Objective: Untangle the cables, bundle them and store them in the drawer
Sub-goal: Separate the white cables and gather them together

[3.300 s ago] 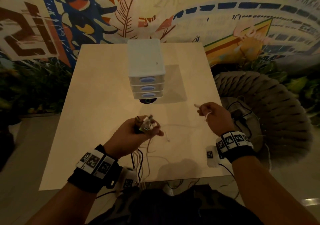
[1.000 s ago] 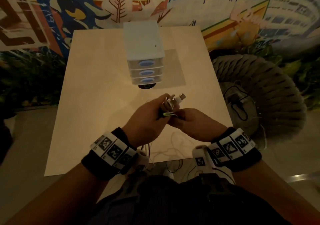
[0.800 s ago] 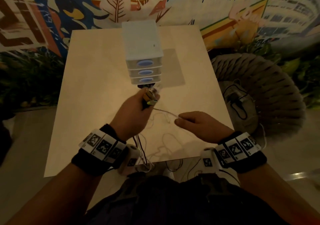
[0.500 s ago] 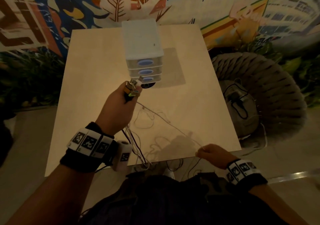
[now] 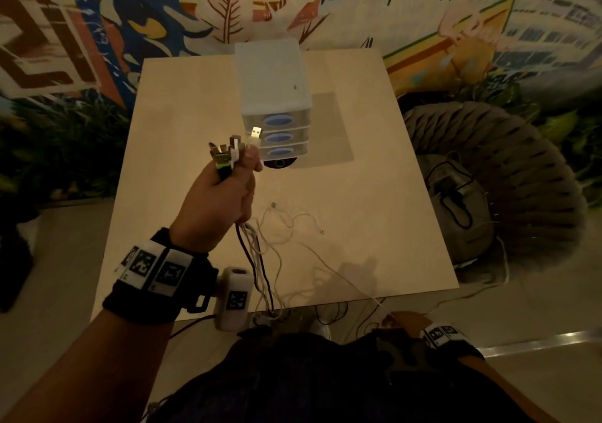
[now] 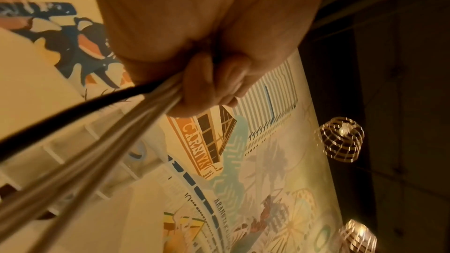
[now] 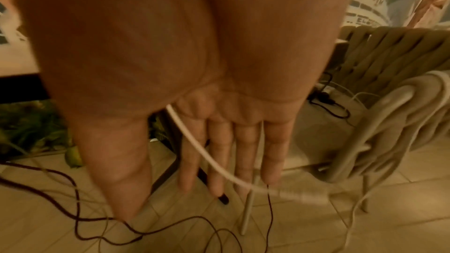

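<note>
My left hand [image 5: 221, 201] is raised over the table [image 5: 358, 149] just in front of the white three-drawer unit [image 5: 272, 90]. It grips a bundle of cables, and their USB plugs [image 5: 233, 152] stick up out of the fist. The left wrist view shows the curled fingers [image 6: 207, 84] round a black and several pale cables [image 6: 109, 132]. Loose white cable ends [image 5: 286, 224] trail over the table and off its near edge. My right hand [image 5: 402, 320] is low, below that edge. Its fingers [image 7: 231, 151] are straight, and a white cable [image 7: 209, 159] lies across them.
All three drawers of the unit are closed, and a dark round object [image 5: 280, 163] sits under its front. A woven chair [image 5: 488, 178] stands to the right of the table. Thin dark cables [image 7: 85, 218] lie on the tiled floor below.
The hands met at the plugs, then parted. My left hand lifted the bundle toward the drawer unit. My right hand drew a white cable back past the near edge, and its fingers have straightened.
</note>
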A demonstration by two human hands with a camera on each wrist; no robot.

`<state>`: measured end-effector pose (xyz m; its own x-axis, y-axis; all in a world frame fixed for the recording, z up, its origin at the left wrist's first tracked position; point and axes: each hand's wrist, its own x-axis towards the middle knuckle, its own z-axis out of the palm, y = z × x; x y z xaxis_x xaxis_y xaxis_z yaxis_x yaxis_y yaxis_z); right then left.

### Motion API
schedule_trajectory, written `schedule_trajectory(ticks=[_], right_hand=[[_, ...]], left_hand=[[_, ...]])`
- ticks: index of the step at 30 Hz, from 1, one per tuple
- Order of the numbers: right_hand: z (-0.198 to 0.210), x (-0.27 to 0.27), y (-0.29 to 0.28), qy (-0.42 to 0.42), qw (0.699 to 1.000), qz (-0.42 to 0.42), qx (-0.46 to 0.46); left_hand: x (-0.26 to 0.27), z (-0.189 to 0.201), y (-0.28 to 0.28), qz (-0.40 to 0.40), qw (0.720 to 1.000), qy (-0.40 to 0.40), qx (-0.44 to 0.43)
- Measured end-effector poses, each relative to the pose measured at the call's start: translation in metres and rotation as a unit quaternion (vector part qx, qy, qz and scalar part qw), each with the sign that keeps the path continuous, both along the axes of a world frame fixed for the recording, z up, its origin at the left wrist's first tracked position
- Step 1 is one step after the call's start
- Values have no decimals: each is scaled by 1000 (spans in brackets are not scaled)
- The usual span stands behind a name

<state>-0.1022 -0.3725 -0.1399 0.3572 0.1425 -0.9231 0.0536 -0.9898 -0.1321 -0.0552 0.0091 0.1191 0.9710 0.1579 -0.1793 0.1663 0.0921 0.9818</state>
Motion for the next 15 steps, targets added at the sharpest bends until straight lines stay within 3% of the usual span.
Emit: schedule_trajectory(ticks=[4,8,10,12,15], right_hand=[[46,30,12,-55,997,40,23],[136,70,40,-106,984,17,143],[184,84,69,-160,960,-13,232],[224,91,109,-202,922,-17,329],[255,93,173,-161,870,-54,462]], left_hand=[[-2,6,2,-42,998,-14,-43],[-1,9,-1,-40,998,-30,33],[1,9,-4,-41,998,-33,46],[3,11,-11,-55,998,-31,-11],[1,19,-27,-83,994,-40,-63]])
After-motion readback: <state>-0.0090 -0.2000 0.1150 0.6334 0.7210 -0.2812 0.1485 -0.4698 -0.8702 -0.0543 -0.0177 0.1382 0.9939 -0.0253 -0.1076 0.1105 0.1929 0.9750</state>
